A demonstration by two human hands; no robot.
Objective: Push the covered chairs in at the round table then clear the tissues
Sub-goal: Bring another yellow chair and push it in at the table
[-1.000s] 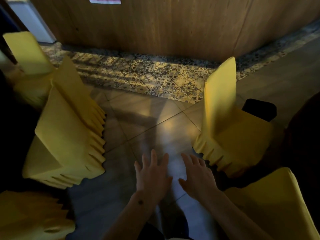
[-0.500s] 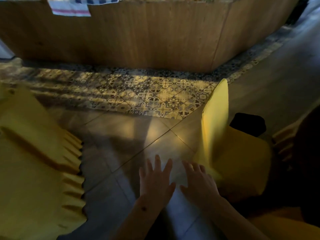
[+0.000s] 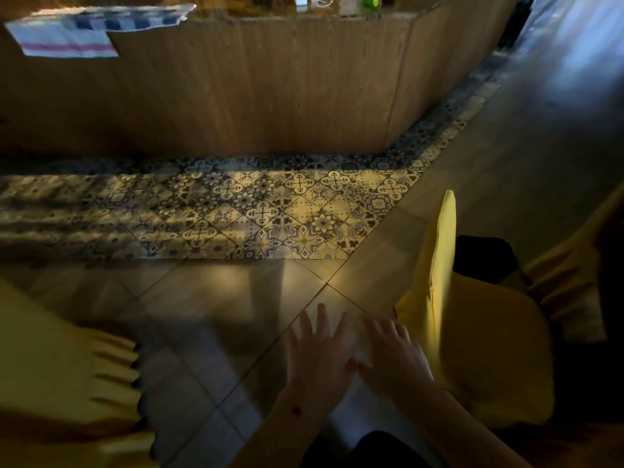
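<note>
A chair in a yellow cover (image 3: 472,346) stands at the lower right, its back edge-on to me and its seat facing right. My left hand (image 3: 319,356) and my right hand (image 3: 393,356) hover side by side over the floor tiles, fingers spread, holding nothing. The right hand is just left of that chair's back, apart from it. Another yellow-covered chair (image 3: 60,376) with a pleated skirt fills the lower left. The round table shows only as a dark shape (image 3: 611,298) at the right edge. No tissues are visible.
A curved wooden counter (image 3: 270,89) runs across the far side, with towels (image 3: 67,38) hung over its top. A band of patterned tiles (image 3: 270,211) lies along its foot. Plain floor tiles (image 3: 209,298) lie between the two chairs. A black object (image 3: 483,258) sits behind the right chair.
The view has swung up and to the right. The left chair has slid toward the frame's left edge, and the right chair has come nearer to my right hand. Both hands stay spread and empty.
</note>
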